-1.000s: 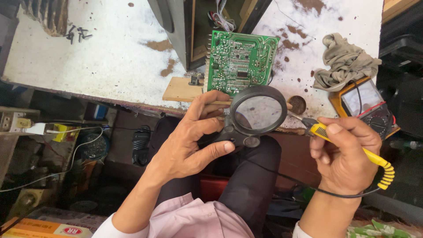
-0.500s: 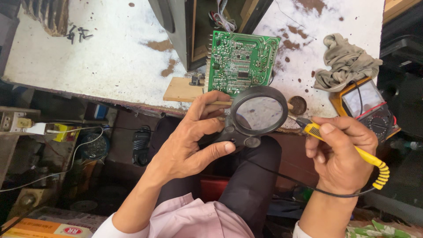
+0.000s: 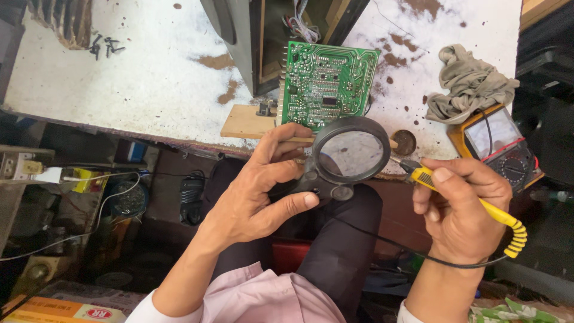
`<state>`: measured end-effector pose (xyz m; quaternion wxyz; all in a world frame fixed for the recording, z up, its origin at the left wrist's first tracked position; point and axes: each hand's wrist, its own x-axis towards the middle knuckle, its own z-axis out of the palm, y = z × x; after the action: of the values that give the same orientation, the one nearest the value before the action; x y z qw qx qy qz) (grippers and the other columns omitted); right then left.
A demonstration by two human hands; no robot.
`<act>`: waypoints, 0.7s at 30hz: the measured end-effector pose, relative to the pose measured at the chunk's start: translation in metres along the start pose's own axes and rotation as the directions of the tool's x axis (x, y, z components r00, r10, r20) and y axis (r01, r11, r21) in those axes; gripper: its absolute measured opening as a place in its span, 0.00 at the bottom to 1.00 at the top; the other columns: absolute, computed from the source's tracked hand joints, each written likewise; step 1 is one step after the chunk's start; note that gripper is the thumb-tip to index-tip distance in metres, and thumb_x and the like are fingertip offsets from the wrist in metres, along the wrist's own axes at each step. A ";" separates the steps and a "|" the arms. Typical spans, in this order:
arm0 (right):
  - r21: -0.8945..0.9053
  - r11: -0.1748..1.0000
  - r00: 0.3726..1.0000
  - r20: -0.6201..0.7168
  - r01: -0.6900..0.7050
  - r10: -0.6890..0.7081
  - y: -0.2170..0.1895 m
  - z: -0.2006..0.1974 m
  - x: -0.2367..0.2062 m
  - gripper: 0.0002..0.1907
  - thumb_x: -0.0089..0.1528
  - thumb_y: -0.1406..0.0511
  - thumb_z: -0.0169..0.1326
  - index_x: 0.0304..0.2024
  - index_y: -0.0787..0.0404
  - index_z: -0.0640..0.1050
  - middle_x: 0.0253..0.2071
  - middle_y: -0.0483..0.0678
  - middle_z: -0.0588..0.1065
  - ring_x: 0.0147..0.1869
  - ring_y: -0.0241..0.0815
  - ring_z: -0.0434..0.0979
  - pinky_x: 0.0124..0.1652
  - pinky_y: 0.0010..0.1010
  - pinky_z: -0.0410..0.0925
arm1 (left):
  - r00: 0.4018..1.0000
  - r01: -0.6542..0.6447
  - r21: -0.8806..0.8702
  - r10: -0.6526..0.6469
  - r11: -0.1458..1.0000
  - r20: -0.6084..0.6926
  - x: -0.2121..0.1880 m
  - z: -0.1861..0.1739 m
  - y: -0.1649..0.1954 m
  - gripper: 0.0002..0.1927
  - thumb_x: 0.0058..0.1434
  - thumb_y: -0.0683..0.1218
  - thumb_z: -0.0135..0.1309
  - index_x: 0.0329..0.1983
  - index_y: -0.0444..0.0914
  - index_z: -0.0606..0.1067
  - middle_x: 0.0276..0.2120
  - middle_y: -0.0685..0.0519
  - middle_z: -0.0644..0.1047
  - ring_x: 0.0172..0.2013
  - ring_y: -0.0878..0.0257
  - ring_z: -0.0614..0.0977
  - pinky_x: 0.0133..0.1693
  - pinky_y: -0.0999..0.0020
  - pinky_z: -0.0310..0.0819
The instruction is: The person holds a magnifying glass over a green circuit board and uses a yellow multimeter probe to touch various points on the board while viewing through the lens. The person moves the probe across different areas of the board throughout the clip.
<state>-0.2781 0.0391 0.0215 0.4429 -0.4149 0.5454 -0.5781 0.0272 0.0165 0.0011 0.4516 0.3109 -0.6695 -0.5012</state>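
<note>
carton: a flat yellow-orange carton [image 3: 57, 306] with a red oval label lies at the bottom left corner, nearest the viewer, below the table.
left hand: the left hand [image 3: 257, 185] is closed around the black handle of a magnifying glass [image 3: 350, 152], thumb underneath, fingers curled over the top.
magnifying glass: round lens in a black rim, held over the table's near edge, just in front of the circuit board.
right hand: the right hand [image 3: 463, 206] grips a yellow test probe [image 3: 472, 203] like a pen; its metal tip points left toward the lens rim, and a black cable trails from its ribbed end.
circuit board: a green circuit board [image 3: 326, 84] stands on a small wooden block [image 3: 248, 122] at the table edge, just beyond the lens.
multimeter: a yellow-cased analogue multimeter [image 3: 496, 143] lies on the right, a crumpled grey rag [image 3: 469, 84] touching its far side.
table: white table [image 3: 137, 78], stained with brown patches.
screws: dark screws [image 3: 104, 45] lie far left.
</note>
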 end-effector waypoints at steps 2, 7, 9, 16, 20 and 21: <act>-0.010 1.000 1.000 -0.007 0.004 -0.004 0.000 0.000 -0.001 0.09 0.65 0.71 0.55 0.41 0.74 0.80 0.24 0.56 0.75 0.19 0.39 0.70 0.22 0.21 0.59 | 1.000 -0.009 -0.008 0.009 1.000 0.000 0.000 0.000 0.000 0.17 0.65 0.49 0.62 0.40 0.29 0.76 0.69 0.39 0.62 0.67 0.47 0.73 0.68 0.53 0.69; -0.007 1.000 1.000 -0.010 0.007 -0.007 0.000 0.001 -0.002 0.08 0.65 0.71 0.55 0.41 0.74 0.79 0.24 0.56 0.75 0.19 0.39 0.70 0.22 0.21 0.59 | 1.000 -0.004 -0.012 0.004 1.000 -0.001 0.000 0.000 -0.001 0.17 0.65 0.50 0.62 0.38 0.29 0.75 0.69 0.39 0.62 0.67 0.46 0.74 0.68 0.53 0.69; -0.010 1.000 1.000 -0.016 0.006 -0.006 0.000 0.001 -0.002 0.08 0.65 0.71 0.55 0.40 0.74 0.79 0.24 0.56 0.75 0.19 0.39 0.70 0.22 0.21 0.59 | 1.000 -0.006 -0.010 0.006 1.000 -0.002 0.000 0.000 -0.002 0.17 0.65 0.50 0.62 0.38 0.29 0.75 0.69 0.39 0.62 0.67 0.46 0.74 0.68 0.53 0.69; 0.029 0.999 0.999 -0.018 0.033 -0.033 0.000 -0.003 -0.002 0.07 0.67 0.71 0.55 0.40 0.74 0.79 0.27 0.57 0.76 0.21 0.40 0.72 0.23 0.22 0.60 | 1.000 -0.026 -0.001 0.026 1.000 -0.007 -0.001 -0.001 -0.003 0.17 0.65 0.49 0.62 0.37 0.30 0.75 0.70 0.39 0.62 0.68 0.46 0.73 0.69 0.53 0.69; 0.036 0.998 0.999 0.005 0.045 -0.045 0.001 -0.005 -0.003 0.07 0.67 0.72 0.54 0.40 0.74 0.79 0.27 0.57 0.76 0.21 0.40 0.72 0.24 0.22 0.60 | 1.000 -0.013 -0.009 0.013 1.000 0.000 -0.001 0.000 -0.003 0.16 0.65 0.49 0.62 0.39 0.29 0.75 0.69 0.39 0.62 0.67 0.46 0.73 0.68 0.53 0.69; 0.032 0.999 0.999 0.001 0.038 -0.038 0.002 -0.005 -0.003 0.07 0.67 0.72 0.54 0.41 0.74 0.79 0.26 0.57 0.76 0.21 0.40 0.72 0.24 0.22 0.60 | 1.000 -0.020 -0.006 0.020 1.000 0.000 -0.001 -0.001 -0.003 0.16 0.65 0.49 0.62 0.39 0.29 0.76 0.69 0.39 0.62 0.68 0.46 0.73 0.69 0.53 0.68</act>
<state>-0.2822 0.0435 0.0196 0.4388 -0.4187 0.5278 -0.5946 0.0278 0.0158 -0.0018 0.4574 0.3026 -0.6712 -0.4987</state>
